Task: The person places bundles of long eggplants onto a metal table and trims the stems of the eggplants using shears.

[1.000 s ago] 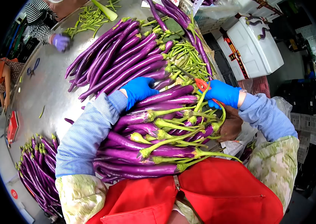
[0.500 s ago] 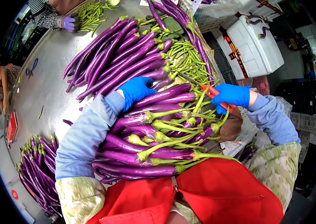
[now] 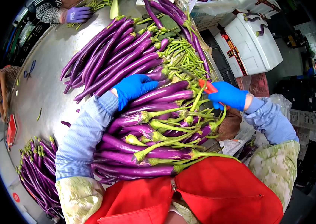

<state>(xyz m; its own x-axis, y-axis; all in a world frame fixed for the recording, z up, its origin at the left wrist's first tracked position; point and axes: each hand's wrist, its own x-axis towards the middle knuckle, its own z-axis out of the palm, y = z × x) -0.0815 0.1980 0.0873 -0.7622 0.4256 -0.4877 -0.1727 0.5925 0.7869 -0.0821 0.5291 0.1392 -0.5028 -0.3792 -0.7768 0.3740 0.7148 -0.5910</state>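
Note:
Long purple eggplants with green stems (image 3: 154, 128) lie heaped between my arms, against my red apron. In a blue glove, my left hand (image 3: 135, 89) curls its fingers around an eggplant (image 3: 161, 83) at the upper edge of this heap; part of it is hidden under the glove. My right hand (image 3: 228, 95), also gloved in blue, is closed around red-handled scissors (image 3: 207, 86). Their slim grey blades point up and left, near the stem ends. Just beyond lies another row of eggplants (image 3: 120, 61), beside a pile of short green stem pieces (image 3: 186, 56).
Another person's purple-gloved hand (image 3: 77, 15) is at the far left of the metal table (image 3: 49, 93). Blue scissors (image 3: 30, 69) lie on the table. More eggplants (image 3: 40, 173) are at lower left. A white foam box (image 3: 255, 44) stands to the right.
My right hand and the scissors have shifted slightly up and left. My left hand has moved a little left. The other person's gloved hand has moved right and up over the green pieces.

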